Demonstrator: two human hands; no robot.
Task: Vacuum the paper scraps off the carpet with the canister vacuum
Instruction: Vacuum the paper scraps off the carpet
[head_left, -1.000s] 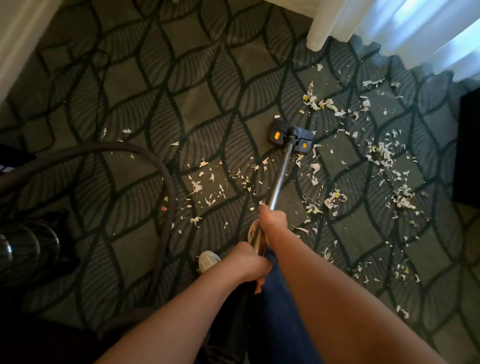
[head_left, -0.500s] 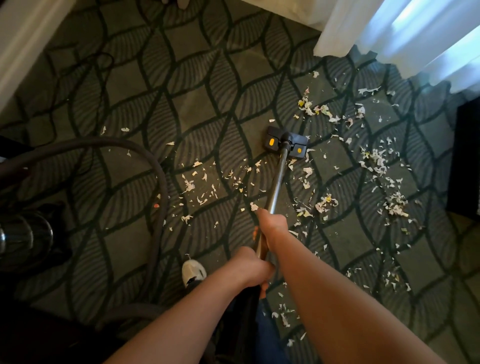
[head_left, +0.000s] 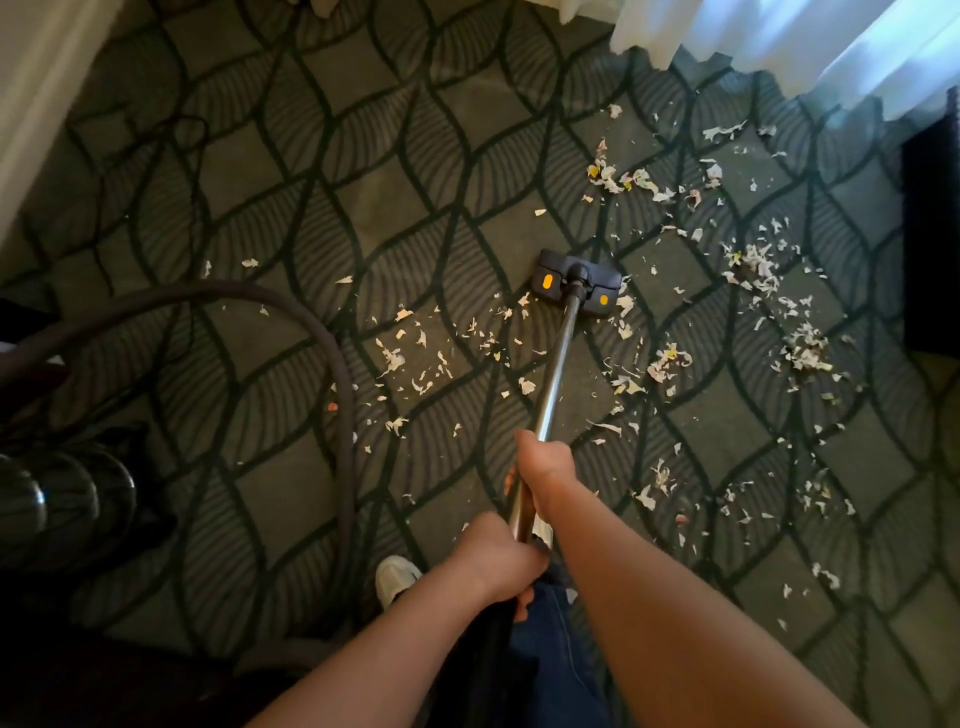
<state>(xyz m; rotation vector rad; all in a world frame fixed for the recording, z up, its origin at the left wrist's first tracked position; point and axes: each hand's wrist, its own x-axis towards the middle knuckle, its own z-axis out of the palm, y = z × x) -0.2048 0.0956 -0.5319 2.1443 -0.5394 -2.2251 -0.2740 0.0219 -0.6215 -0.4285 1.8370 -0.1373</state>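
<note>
Reaches forward and down with both arms, nearly straight. Grips the metal wand (head_left: 558, 364) with the right hand (head_left: 545, 462), fingers wrapped round it; clasps the wand's near end with the left hand (head_left: 498, 556) just behind. Holds the floor head (head_left: 576, 283) flat on the patterned carpet (head_left: 389, 182), well ahead of both hands. Faces paper scraps (head_left: 665, 361) strewn either side of the wand, thickest to the right. Stands with hose (head_left: 332, 364) and canister (head_left: 62, 499) at left, white curtain (head_left: 779, 41) at the far right.

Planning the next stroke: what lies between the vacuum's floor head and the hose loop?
Only scattered paper scraps on the carpet, seen in the head view.
</note>
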